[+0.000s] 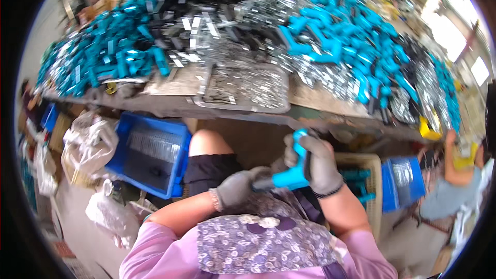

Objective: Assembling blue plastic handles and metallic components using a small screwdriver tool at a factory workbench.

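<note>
teal handle (290,175), grey gloves (235,188), blue crate (150,155)

Bright daylight glare upper right, strong fisheye bending, dark rim, slight blur.

Cluttered workbench (330,104) — bright windows (448,35), perhaps

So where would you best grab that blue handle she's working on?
By its long straight arm, from the side, as the left hand does: that arm of the blue handle lies level, while the right hand wraps the upright bend.
</note>
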`<state>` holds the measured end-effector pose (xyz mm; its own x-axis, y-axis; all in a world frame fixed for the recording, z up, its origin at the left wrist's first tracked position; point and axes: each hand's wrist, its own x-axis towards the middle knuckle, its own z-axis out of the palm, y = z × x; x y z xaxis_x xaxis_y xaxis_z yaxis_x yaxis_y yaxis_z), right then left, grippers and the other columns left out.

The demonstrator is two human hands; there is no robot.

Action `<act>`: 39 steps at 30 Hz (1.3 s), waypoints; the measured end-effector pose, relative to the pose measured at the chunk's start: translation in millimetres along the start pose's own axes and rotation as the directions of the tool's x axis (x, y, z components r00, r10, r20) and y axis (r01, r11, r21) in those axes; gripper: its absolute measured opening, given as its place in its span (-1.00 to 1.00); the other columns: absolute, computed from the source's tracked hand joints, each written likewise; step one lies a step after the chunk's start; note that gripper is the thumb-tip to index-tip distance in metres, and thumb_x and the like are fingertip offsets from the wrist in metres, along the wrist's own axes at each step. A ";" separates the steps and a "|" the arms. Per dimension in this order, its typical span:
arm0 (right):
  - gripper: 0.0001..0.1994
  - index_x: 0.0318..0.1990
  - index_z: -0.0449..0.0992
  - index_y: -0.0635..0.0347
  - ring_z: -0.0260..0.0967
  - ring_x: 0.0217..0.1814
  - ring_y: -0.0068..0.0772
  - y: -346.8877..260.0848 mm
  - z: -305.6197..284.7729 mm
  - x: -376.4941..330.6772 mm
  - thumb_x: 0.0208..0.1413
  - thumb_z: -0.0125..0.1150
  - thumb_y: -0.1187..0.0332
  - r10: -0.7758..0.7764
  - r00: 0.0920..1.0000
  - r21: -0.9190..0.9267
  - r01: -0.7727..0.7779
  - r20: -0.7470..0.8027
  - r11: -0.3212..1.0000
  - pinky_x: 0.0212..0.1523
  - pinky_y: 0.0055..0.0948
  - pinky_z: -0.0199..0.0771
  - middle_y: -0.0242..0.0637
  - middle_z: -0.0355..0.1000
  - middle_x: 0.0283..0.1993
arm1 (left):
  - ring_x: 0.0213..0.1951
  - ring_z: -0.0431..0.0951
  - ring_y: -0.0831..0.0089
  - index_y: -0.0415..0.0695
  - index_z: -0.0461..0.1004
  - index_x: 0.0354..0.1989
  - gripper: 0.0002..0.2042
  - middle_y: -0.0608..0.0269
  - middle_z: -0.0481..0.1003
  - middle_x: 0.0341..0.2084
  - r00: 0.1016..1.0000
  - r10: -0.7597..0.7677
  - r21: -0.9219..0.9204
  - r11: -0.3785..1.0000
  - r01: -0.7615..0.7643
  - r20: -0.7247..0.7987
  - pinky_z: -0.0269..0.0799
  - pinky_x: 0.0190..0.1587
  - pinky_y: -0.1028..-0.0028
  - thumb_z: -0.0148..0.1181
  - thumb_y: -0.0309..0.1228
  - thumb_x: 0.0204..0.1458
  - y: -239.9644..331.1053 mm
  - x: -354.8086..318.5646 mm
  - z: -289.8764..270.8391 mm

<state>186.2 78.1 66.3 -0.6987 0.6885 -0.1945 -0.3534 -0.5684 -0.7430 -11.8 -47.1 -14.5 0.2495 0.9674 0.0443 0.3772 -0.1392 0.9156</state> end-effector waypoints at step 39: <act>-0.69 -0.05 0.54 0.18 0.47 0.00 0.06 -89.8 -148.8 91.9 0.15 0.26 0.19 -0.807 0.532 -0.937 -0.068 0.256 -0.342 0.01 -0.06 0.44 -0.02 0.53 -0.08 | -0.22 0.59 0.36 -0.07 0.42 0.13 -0.56 0.12 0.53 -0.10 0.867 -0.452 -0.975 0.159 -0.155 -0.212 0.60 -0.16 0.39 0.18 -0.04 0.23 -13.5 -11.7 -27.3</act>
<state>246.3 259.4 19.8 -0.2455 0.7095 0.6605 0.7517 0.5696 -0.3324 -44.2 -50.7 -16.4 -0.1429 0.9461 -0.2907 -0.8482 0.0342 0.5286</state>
